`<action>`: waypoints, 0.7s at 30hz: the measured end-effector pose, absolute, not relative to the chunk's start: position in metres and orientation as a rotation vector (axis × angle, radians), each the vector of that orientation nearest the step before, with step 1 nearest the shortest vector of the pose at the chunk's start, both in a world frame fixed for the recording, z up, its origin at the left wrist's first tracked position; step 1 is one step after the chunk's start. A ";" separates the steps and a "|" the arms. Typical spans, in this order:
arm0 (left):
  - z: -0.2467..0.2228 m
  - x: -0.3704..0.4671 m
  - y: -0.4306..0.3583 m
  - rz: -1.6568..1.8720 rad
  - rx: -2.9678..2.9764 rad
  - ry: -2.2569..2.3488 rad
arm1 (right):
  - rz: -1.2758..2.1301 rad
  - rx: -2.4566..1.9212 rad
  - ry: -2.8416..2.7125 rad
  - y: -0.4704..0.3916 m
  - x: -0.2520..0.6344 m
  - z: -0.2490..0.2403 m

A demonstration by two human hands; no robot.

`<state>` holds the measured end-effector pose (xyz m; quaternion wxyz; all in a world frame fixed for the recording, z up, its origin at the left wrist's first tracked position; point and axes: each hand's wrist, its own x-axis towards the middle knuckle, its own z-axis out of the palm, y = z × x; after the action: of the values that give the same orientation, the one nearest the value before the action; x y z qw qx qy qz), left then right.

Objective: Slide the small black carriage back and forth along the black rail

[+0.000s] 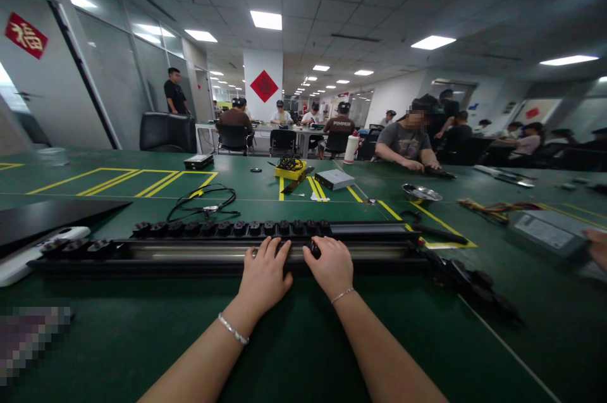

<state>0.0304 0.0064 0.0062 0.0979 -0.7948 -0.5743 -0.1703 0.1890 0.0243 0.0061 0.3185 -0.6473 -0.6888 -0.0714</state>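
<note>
Green table [118, 340], yellow tape lines. Far left: white device [28, 254], black cable loop [206, 204]. Long black rail [190, 251] lies crosswise along the near table. Left hand [263, 276] flat on it, fingers spread; right hand [332, 264] curled over a black knob, touching. Right: metal dish [421, 192], grey power supply [545, 232]. Open office beyond, seated workers.
</note>
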 end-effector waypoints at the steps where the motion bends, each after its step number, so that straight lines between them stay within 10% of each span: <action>1: 0.006 0.030 0.007 -0.508 -2.351 -1.699 | -0.191 -1.704 -1.806 0.024 0.189 0.006; 21: 0.003 0.028 0.008 -0.545 -2.357 -1.663 | -0.182 -1.765 -1.748 0.028 0.194 0.003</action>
<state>0.0281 0.0083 0.0032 0.1025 -0.7986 -0.5635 -0.1847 0.1944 0.0283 0.0029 0.3199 -0.6713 -0.6650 -0.0692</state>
